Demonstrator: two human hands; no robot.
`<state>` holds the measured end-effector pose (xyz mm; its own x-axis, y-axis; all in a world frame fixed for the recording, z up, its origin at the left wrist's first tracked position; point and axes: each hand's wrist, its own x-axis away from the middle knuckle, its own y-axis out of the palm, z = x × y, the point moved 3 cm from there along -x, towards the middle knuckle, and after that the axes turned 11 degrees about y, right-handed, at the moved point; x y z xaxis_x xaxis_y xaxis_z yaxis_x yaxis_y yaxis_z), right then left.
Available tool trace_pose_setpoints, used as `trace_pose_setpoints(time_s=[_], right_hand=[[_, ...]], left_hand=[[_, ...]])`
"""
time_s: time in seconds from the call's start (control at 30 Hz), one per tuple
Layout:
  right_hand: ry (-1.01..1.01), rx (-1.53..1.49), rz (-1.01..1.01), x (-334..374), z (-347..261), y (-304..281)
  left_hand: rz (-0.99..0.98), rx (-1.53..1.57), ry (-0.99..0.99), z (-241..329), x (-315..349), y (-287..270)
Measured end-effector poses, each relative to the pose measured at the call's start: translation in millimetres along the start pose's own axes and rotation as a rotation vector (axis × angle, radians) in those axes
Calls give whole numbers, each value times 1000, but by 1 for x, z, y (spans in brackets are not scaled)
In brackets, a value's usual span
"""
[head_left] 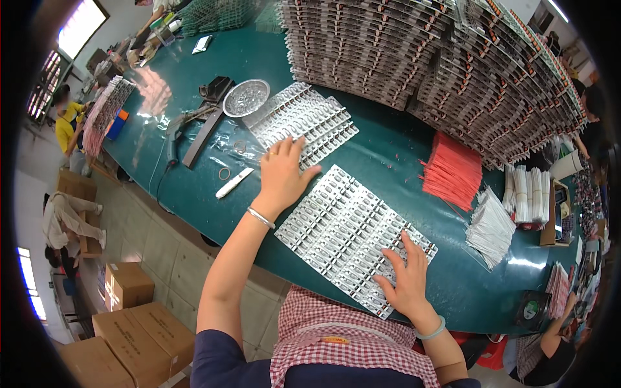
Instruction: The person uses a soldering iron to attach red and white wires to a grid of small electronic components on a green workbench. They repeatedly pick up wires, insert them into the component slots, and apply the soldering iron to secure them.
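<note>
A wide sheet of white cards with rows of small dark-and-silver pieces lies in front of me on the green table. My right hand rests on its right part, fingers spread and lightly bent. Farther off, a smaller stack of similar cards lies partly beside a round metal bowl of small shiny pieces. On that stack's near left edge my left hand lies with fingers spread. Neither hand grips anything; the surface under each palm is hidden.
Tall stacks of loaded cards rise at the back. Red strips and white strips lie to the right. A white-handled knife, a glue gun and a flat metal bar lie left. Cardboard boxes stand on the floor.
</note>
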<state>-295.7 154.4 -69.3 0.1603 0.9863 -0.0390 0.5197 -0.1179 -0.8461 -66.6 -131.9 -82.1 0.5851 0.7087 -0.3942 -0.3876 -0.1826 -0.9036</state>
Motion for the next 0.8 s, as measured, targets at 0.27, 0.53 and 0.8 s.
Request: trace_pose_setpoints(time_s=[0.27,0.53,0.8], right_hand=[[0,-10,8,-1,0,-1],[11,-5,-3,-3,-1,2],[52,-8,-33,-2,-7,1]], left_hand=[[-28,-49,191,-10,11,4],[125,148,184,-18,11,-19],[380,-268,-330,-199,26,-64]])
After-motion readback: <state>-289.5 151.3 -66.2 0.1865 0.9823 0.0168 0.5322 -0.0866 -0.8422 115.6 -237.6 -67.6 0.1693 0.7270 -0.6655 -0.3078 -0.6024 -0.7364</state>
